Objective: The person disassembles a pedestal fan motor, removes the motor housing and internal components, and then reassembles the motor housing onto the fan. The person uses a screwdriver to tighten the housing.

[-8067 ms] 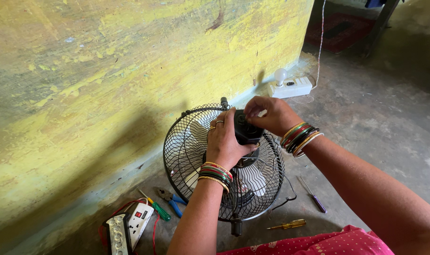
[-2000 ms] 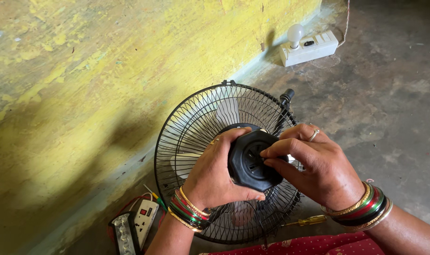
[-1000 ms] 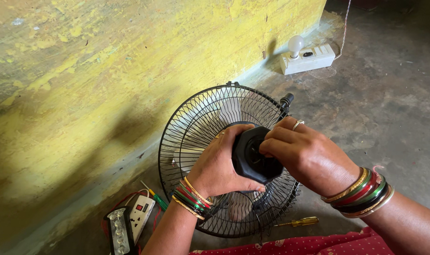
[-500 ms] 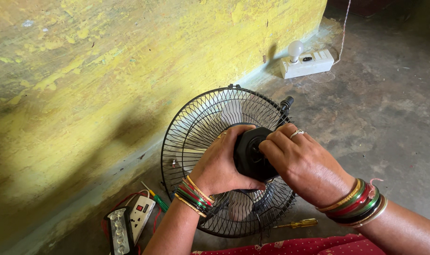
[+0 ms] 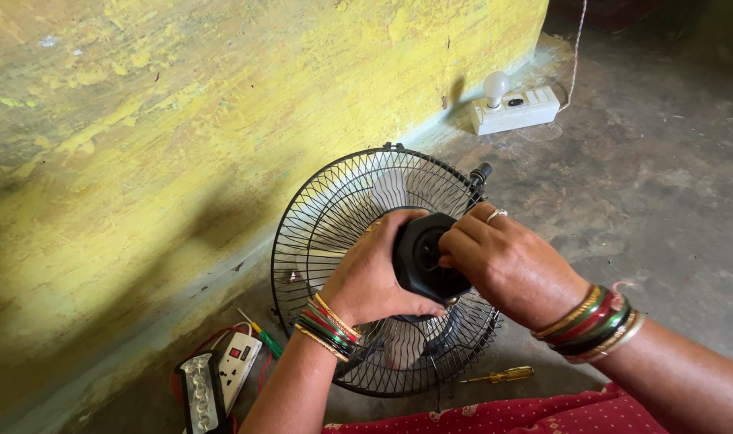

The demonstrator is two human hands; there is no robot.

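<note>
Left hand (image 5: 374, 277) cups the black plastic motor housing (image 5: 424, 257) at the centre of the round black wire fan guard (image 5: 334, 209), which stands on the grey concrete floor (image 5: 664, 177) beside the yellow wall (image 5: 181, 120). Right hand (image 5: 507, 261) pinches the housing's face, seemingly working a fastener; a firm, steady twist seems called for next. Yellow-handled screwdriver (image 5: 501, 375) lies near.

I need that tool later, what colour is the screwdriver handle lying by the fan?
Yellow; the screwdriver shows in the head view.

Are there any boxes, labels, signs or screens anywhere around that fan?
No packages, signs or screens show.
White rectangular switch board with a round white bulb: on the floor by the yellow wall, beyond the fan.
White plug-socket extension box with a small red switch: on the floor at lower left, beside a dark strip of clear lamps.
</note>
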